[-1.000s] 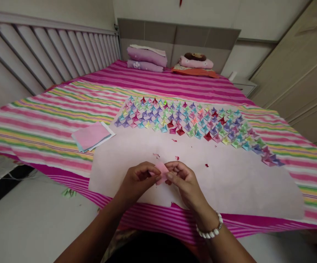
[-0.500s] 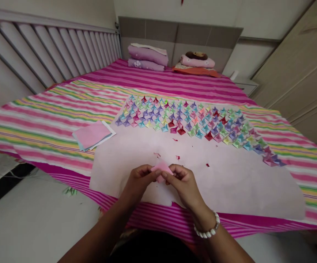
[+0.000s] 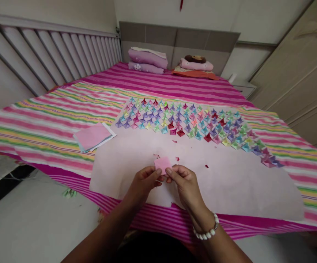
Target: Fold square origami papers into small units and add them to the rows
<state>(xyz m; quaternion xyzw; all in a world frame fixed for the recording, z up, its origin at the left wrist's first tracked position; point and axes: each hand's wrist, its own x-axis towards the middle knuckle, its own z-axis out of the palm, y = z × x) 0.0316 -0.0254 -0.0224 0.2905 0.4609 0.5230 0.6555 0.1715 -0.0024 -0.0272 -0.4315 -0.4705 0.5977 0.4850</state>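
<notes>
A small pink folded paper [image 3: 163, 163] stands between my two hands, above a big pale paper sheet [image 3: 229, 182] spread on the bed. My left hand [image 3: 144, 180] pinches its lower left edge with closed fingers. My right hand [image 3: 182, 181], with a white bead bracelet on the wrist, pinches its lower right edge. Beyond the hands, several rows of small folded paper shapes [image 3: 185, 122] in many colours lie on the sheet.
A stack of square coloured papers [image 3: 93, 136], pink on top, lies left on the striped bedspread [image 3: 51, 117]. Tiny red paper scraps [image 3: 178, 159] dot the sheet. Folded blankets [image 3: 147, 60] and pillows [image 3: 195, 67] sit by the headboard. A railing [image 3: 51, 54] lines the left side.
The pink paper has been turned up from lying between the fingers to standing upright above them. Both hands shifted slightly away from me.
</notes>
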